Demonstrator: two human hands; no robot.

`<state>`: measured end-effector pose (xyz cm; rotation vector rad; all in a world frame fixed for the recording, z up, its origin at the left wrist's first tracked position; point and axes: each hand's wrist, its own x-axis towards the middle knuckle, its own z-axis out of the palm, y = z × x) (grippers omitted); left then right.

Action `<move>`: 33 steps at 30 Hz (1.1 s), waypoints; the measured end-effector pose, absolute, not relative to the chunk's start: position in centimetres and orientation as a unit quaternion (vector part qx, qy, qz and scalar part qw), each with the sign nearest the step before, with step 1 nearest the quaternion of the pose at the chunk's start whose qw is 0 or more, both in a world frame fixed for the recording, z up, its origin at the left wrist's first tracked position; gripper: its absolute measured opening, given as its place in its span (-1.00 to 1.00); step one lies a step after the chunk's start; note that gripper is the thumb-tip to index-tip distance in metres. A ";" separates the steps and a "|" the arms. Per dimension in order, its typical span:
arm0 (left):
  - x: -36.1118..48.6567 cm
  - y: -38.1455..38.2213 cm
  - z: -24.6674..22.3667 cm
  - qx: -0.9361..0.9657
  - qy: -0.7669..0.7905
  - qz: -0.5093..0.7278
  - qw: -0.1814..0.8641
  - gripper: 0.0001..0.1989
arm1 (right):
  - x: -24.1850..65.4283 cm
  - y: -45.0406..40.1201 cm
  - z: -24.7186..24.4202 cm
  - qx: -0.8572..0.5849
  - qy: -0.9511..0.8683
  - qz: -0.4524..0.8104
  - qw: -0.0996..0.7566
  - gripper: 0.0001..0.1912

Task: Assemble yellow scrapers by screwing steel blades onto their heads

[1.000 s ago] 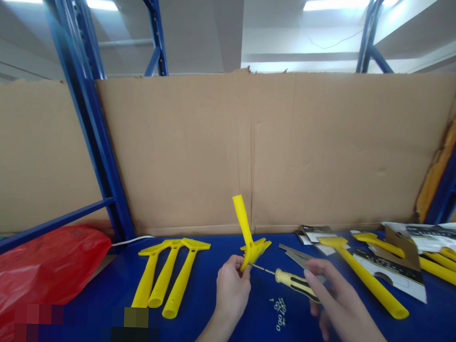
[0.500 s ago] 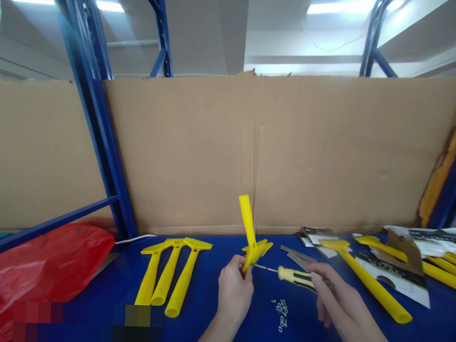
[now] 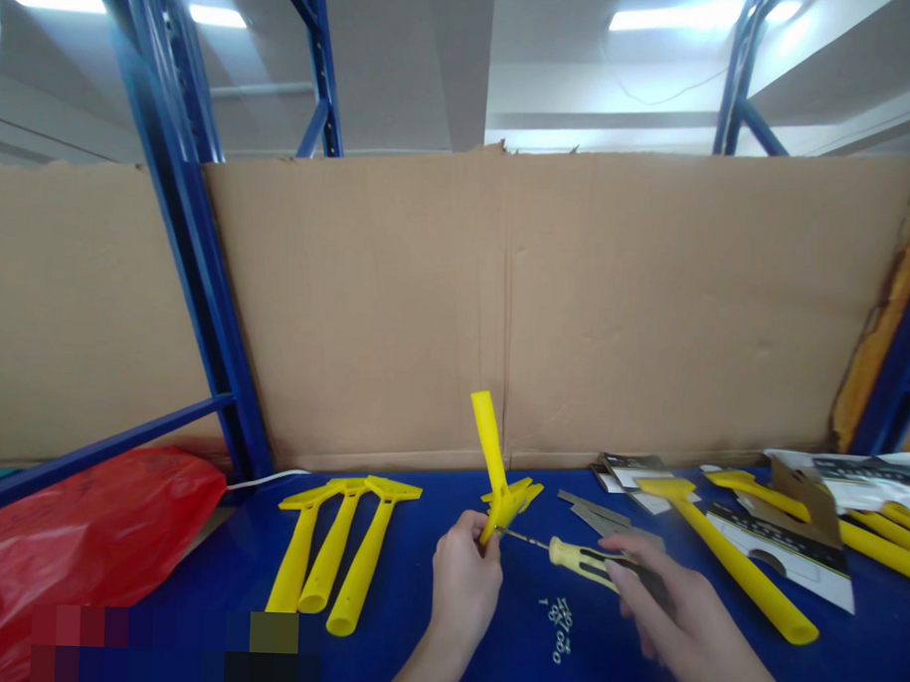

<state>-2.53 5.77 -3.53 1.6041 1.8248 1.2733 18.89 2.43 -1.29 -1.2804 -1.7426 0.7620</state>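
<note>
My left hand (image 3: 468, 570) is closed around the head of a yellow plastic scraper (image 3: 488, 437), whose handle points up and slightly left. In my right hand (image 3: 666, 597) is a screwdriver (image 3: 586, 562) with a cream and black grip. Its shaft runs left to the scraper's head, and the tip meets it beside my left fingers. Small metal screws and nuts (image 3: 559, 628) lie on the blue table between my forearms. Flat metal blades (image 3: 605, 520) rest behind the screwdriver.
Several yellow scrapers (image 3: 365, 557) lie side by side on the left. To the right are another scraper (image 3: 746, 565), printed packaging cards (image 3: 791, 557) and more yellow handles. A red plastic bag (image 3: 120, 528) sits far left. Cardboard (image 3: 367, 308) and a blue rack post (image 3: 196, 252) stand behind.
The screwdriver's grip and my right fingers have shifted slightly left and down, with the tip still at the scraper's head. My left hand keeps its hold on the scraper.
</note>
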 end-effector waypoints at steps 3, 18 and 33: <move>-2.5 5.7 -3.5 0.576 0.649 0.460 0.187 -0.89 | 18.8 2.2 -1.1 -0.514 -0.691 0.302 0.409 -0.57; -2.4 5.7 -3.5 0.583 0.652 0.451 0.181 -0.90 | 18.1 2.0 -0.7 -0.545 -0.610 0.367 0.442 -0.44; -2.3 5.5 -3.3 0.586 0.648 0.451 0.184 -0.90 | 18.0 2.1 -0.7 -0.563 -0.587 0.360 0.457 -0.42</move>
